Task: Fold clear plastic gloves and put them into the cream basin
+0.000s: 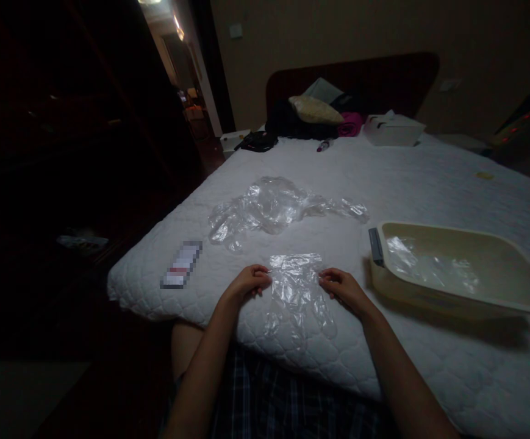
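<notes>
A clear disposable plastic glove lies spread on the near edge of the bed, its cuff away from me and its finger ends toward me. My left hand pinches its left side just below the cuff. On the opposite side, my right hand has thumb and fingers closed on the glove's right edge. Farther back sits a crumpled heap of similar clear plastic gloves. To the right stands a cream plastic bin with a grey handle and some clear plastic inside.
A pixelated phone-like rectangle lies left of my hands on the white quilted bed. Near the headboard are a white box, dark clothes, a magenta roll and a light-coloured pillow. The floor at left is dark.
</notes>
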Available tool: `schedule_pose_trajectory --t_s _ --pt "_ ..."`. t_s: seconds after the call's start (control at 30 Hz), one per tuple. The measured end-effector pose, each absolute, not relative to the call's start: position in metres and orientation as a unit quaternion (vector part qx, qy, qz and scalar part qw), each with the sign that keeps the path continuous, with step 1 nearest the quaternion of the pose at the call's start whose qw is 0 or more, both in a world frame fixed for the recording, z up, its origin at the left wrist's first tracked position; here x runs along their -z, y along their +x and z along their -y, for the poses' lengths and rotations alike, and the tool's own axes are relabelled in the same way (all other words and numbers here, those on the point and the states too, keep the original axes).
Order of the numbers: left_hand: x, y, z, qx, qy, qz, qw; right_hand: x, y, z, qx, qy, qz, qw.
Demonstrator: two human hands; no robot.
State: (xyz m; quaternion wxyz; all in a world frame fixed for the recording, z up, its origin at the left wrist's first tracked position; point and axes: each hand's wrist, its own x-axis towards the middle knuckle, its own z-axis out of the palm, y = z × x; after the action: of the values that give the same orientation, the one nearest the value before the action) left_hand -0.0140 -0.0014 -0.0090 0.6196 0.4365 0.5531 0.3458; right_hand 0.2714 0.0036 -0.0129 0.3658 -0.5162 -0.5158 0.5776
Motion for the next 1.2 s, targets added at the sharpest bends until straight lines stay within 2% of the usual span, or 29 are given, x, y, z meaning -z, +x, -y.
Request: schedule_pose_trajectory --t_s 0.47,0.7,1.2 --pt "0.011 -0.003 0.007 -0.404 0.432 -0.550 0.590 0.020 0.273 -0.004 -0.565 -0.507 0.518 0.394" --pt "0.012 -0.001 0.011 -0.414 0.451 -0.557 0.561 0.014 0.273 -0.001 -0.552 -0.533 0.523 0.370" --pt "0.024 0.003 0.014 -0.461 0.463 -0.575 0.492 0.018 0.276 -0.001 -0.527 -0.526 0.547 0.383"
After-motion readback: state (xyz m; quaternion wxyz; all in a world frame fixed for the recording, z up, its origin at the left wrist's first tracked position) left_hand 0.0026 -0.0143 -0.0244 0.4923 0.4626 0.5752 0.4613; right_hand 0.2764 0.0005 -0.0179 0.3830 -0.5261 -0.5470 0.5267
